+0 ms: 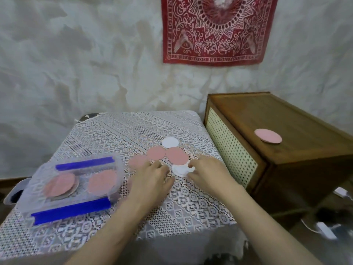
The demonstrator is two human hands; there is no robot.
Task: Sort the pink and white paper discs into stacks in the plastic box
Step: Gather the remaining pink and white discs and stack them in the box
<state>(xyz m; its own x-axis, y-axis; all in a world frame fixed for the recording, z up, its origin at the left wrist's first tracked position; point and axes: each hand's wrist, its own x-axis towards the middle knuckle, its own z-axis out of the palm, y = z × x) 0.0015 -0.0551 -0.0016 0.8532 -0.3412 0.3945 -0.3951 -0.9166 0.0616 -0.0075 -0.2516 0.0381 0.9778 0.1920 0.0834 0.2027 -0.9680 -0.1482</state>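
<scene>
Six pink discs (176,155) (two white discs (170,142))

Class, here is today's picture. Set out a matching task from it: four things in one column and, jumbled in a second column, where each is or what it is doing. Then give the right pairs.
Column A
1. plastic box
2. wooden cabinet
3. red patterned cloth
4. right hand

Column B
a. hangs on the wall
b. pinches the near white disc
c. contains pink discs
d. carries a lone pink disc on top

Pairs: 1-c; 2-d; 3-a; 4-b
</scene>
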